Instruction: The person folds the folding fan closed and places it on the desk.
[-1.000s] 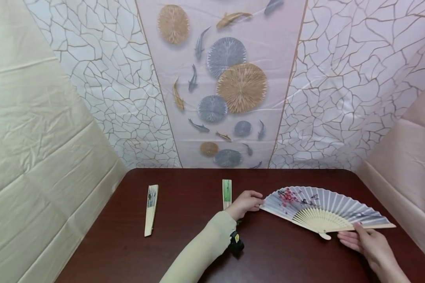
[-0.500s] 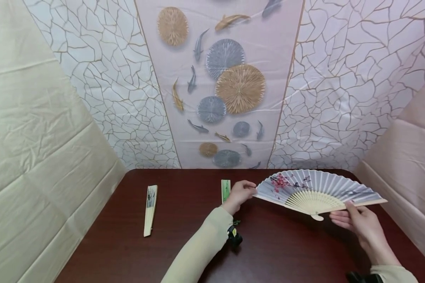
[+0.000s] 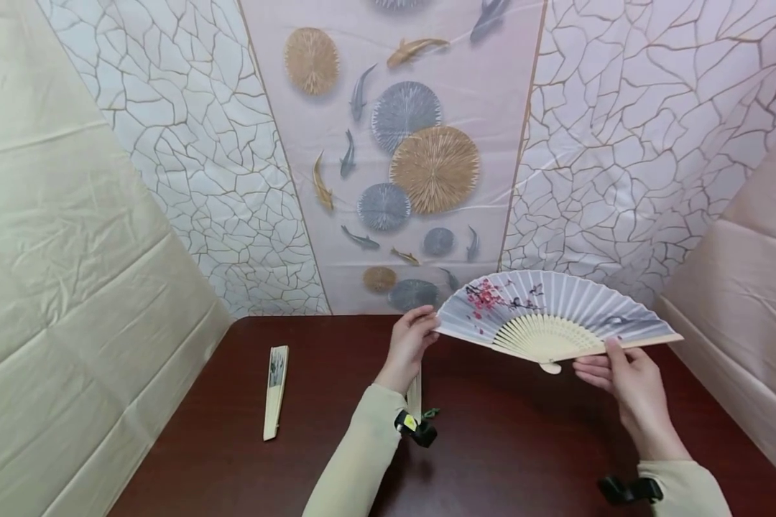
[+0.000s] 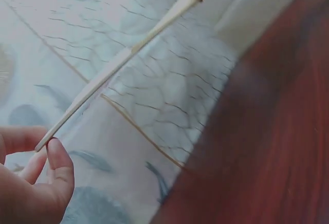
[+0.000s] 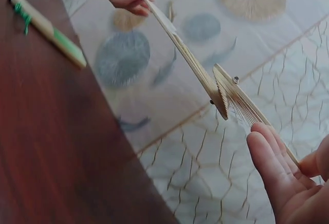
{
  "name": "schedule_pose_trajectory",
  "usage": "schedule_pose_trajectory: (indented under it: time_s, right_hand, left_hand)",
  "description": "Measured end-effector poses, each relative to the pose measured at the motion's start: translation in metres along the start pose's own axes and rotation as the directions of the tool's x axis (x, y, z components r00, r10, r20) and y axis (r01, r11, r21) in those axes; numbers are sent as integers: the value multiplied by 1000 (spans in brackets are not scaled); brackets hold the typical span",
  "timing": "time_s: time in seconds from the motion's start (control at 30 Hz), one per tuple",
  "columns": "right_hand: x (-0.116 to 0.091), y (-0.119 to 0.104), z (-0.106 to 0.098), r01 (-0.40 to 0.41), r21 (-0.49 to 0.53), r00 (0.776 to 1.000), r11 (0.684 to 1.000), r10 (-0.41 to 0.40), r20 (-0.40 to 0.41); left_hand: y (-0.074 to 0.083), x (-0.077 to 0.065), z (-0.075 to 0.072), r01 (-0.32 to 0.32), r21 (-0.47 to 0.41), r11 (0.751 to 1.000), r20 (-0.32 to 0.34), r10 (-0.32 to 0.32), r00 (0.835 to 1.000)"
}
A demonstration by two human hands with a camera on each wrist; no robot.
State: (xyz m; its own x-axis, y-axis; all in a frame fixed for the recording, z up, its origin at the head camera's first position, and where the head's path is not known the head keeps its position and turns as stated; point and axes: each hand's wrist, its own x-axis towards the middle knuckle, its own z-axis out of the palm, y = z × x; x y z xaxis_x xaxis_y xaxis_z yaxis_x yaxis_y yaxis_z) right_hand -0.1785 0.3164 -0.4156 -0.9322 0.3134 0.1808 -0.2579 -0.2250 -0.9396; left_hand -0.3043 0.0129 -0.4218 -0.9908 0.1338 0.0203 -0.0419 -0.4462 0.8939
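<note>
A folding fan (image 3: pixel 543 323) is spread wide above the table, its grey pleated leaf painted with pink blossoms and its pale ribs showing below. My left hand (image 3: pixel 409 345) pinches the tip of its left guard stick between thumb and fingers, as the left wrist view also shows at the fingertips (image 4: pixel 60 162). My right hand (image 3: pixel 630 388) grips the right guard stick, thumb on the near face and fingers behind. Seen edge-on in the right wrist view, the fan's ribs (image 5: pixel 205 82) run between both hands, with the pivot end in the middle.
A folded fan (image 3: pixel 275 395) with a grey painted leaf lies at the left of the dark red table (image 3: pixel 336 359). Another folded fan (image 5: pixel 49 29), green with a green tassel, lies partly behind my left forearm. Patterned cloth (image 3: pixel 388 143) hangs behind the table.
Both hands have lifted the spread fan off the table, up and somewhat to the left. My left forearm now covers more of the green folded fan.
</note>
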Motion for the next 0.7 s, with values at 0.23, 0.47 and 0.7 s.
schedule_pose_trajectory:
  time_s: [0.23,0.47,0.7]
  right_hand:
    - [7,-9,32,35,35,998,999,-33,-55]
    - [7,-14,63,74,55,994,996,-70,-84]
    - [3,-17,92,89,43,987,995,-82,-141]
  left_hand:
    - [27,-6,0,-30,-210,977,-50,20,999]
    - [45,-18,2,-54,-308,950,-35,46,998]
    - [58,-35,-1,-103,-368,924,-55,89,994]
